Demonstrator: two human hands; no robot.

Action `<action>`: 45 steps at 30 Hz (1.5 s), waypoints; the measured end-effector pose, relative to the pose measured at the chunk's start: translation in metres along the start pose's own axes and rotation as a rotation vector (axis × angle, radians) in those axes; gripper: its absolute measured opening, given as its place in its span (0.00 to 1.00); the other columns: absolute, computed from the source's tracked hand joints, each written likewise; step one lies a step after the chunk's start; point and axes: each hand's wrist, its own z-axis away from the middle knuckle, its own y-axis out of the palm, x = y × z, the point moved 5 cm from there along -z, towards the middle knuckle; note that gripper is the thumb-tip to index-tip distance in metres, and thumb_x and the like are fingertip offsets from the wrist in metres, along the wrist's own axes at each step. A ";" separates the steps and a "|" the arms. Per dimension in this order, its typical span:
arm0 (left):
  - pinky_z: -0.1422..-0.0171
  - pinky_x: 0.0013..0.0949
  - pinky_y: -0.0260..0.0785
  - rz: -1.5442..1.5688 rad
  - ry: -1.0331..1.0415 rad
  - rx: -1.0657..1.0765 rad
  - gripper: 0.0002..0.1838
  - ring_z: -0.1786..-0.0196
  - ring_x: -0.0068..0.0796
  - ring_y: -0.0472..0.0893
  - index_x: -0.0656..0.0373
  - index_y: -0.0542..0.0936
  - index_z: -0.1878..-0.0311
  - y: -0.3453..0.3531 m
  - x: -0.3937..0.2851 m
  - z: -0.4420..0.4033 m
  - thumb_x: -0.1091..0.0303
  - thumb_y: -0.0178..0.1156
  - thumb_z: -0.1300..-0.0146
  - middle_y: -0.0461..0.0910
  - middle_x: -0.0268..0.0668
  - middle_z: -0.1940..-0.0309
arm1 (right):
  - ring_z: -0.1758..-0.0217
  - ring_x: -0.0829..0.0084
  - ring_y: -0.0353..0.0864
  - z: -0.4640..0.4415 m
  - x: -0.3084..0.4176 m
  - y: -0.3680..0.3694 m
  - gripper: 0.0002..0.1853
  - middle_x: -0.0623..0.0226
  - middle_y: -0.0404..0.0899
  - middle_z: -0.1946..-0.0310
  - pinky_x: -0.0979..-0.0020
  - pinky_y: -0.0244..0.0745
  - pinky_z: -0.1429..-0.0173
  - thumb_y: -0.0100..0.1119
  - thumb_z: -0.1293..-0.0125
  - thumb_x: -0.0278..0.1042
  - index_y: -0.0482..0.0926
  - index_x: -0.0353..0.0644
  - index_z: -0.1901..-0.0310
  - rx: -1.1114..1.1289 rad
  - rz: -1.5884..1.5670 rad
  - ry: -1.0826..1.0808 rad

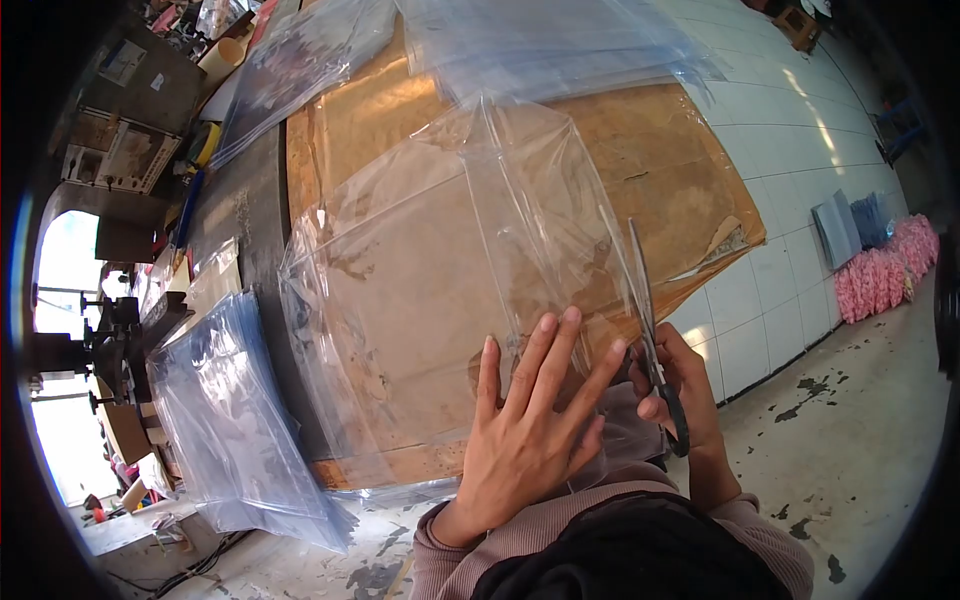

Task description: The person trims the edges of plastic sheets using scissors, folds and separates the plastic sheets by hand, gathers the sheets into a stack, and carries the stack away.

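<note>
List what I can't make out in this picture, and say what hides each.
In the head view:
Left hand: palm, hidden by its own back.
Right hand: full grip on the scissors, partly hidden by the hand itself.
Upper plastic stack: far end, cut off by the top edge.
Label at upper left: wording, too small.

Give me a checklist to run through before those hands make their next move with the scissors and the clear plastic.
1. Scissors held in the right hand: ok.
2. Left hand spread flat over the clear plastic: ok.
3. Left forefinger well away from the blades: not ok; it looks close.
4. Plastic smooth: not ok; creases show.
5. Plastic apart from the far stack: cannot tell; their edges meet in view.
</note>
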 end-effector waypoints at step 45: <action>0.27 0.52 0.39 0.016 0.023 -0.006 0.33 0.30 0.38 0.57 0.29 0.66 0.36 0.000 0.003 0.001 0.59 0.57 0.50 0.56 0.41 0.32 | 0.72 0.87 0.66 -0.007 0.014 0.005 0.41 0.75 0.74 0.73 0.84 0.59 0.69 0.77 0.66 0.56 0.73 0.32 0.56 -0.105 -0.080 -0.003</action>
